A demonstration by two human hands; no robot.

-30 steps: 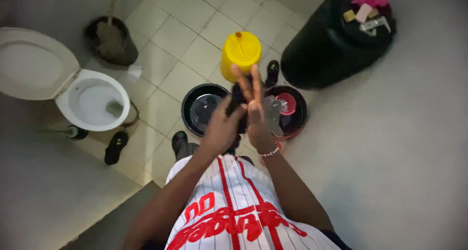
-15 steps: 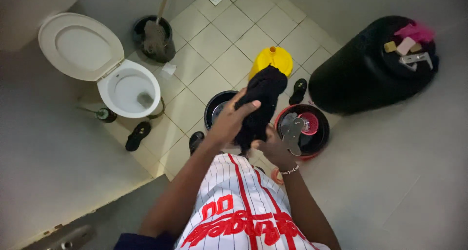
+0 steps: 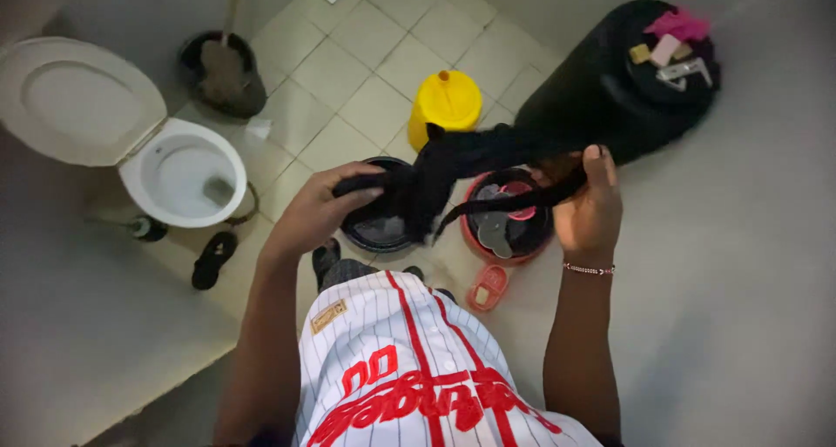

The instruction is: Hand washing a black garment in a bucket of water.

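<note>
A black garment is stretched out between my two hands above the floor. My left hand grips its left end over a black basin. My right hand, with a bead bracelet at the wrist, holds the right end and a thin strap that hangs from it. Below the garment sits a red-rimmed basin with a grey item and a pink cup inside. A yellow jerrycan stands just beyond both basins.
A white toilet with its lid up is at the left, with a black sandal and a dark bottle beside it. A mop bucket stands behind. A black barrel carries soap bars. A pink soap dish lies near my feet.
My hands have moved apart and pulled the bunched black garment out into a long horizontal stretch. My right hand has gone to the right, near the barrel.
</note>
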